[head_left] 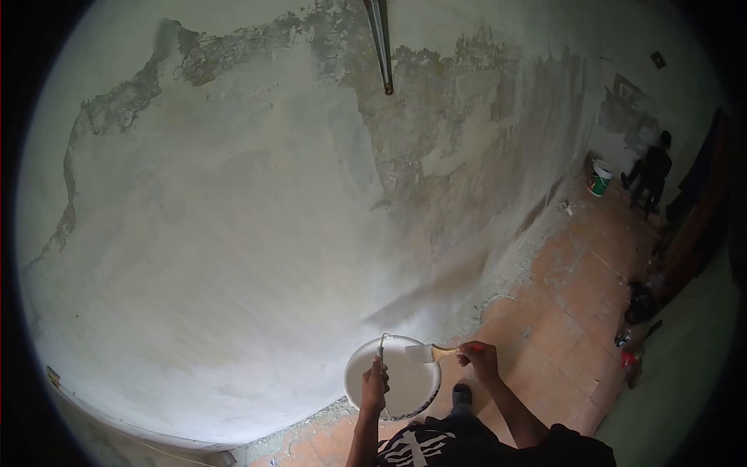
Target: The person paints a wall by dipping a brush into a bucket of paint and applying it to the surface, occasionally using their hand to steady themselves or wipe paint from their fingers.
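My left hand is wrapped round the upright grip of a hand tool with a thin bent metal neck at its top; the lower part is hidden by the hand. In my right hand is a putty knife with a wooden handle, its whitish blade pointing left over the basin. Below both tools stands a round white basin holding a pale, smooth paste. Its rim has dark smears at the lower right.
A large wall ahead has pale smooth areas and rough grey patches. A metal bar hangs down at the top. Reddish floor tiles run right, towards a white-and-green bucket and a person in dark clothes. My shoe is beside the basin.
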The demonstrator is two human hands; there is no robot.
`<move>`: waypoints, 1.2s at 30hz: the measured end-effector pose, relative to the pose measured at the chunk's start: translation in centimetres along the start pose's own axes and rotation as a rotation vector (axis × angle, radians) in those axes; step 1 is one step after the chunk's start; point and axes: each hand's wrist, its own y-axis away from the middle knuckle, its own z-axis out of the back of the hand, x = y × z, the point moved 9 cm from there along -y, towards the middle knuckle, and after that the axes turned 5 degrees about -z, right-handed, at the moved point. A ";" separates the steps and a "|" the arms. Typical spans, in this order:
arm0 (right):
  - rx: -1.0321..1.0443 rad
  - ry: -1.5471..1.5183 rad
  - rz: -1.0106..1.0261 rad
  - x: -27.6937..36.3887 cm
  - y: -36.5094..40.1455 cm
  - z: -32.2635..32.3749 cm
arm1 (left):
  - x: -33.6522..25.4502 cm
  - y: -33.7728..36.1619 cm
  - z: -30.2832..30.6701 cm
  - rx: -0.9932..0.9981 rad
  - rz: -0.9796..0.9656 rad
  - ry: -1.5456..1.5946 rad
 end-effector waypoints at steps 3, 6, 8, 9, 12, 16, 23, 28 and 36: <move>0.061 0.031 0.027 0.7 -0.8 -2.1 | 0.2 -0.3 0.2 -0.035 -0.021 0.032; 0.279 0.190 0.114 1.1 -1.6 -5.0 | 0.2 -0.3 0.6 -0.078 -0.028 0.075; 0.248 0.181 0.151 0.5 -2.4 -5.0 | 0.0 -0.3 0.7 -0.105 -0.031 0.105; 0.209 0.175 0.183 0.2 -2.5 -4.7 | -0.2 -0.2 0.6 -0.119 -0.038 0.107; 0.378 0.413 0.370 1.6 -0.4 -7.6 | -0.5 0.2 0.1 -0.159 -0.063 0.113; 0.311 0.205 0.143 1.1 -2.5 -6.6 | -0.5 -0.1 -0.3 -0.208 -0.059 0.138; 0.334 0.243 0.209 4.0 -3.2 -6.3 | 0.1 -0.8 -0.7 -0.270 -0.097 0.147; 0.305 0.067 0.087 5.1 -3.4 -5.0 | 0.3 -0.2 -1.5 -0.320 -0.114 0.160; 0.206 -0.508 0.139 13.8 -6.9 -3.0 | 0.7 -1.0 -2.4 -0.346 -0.097 0.207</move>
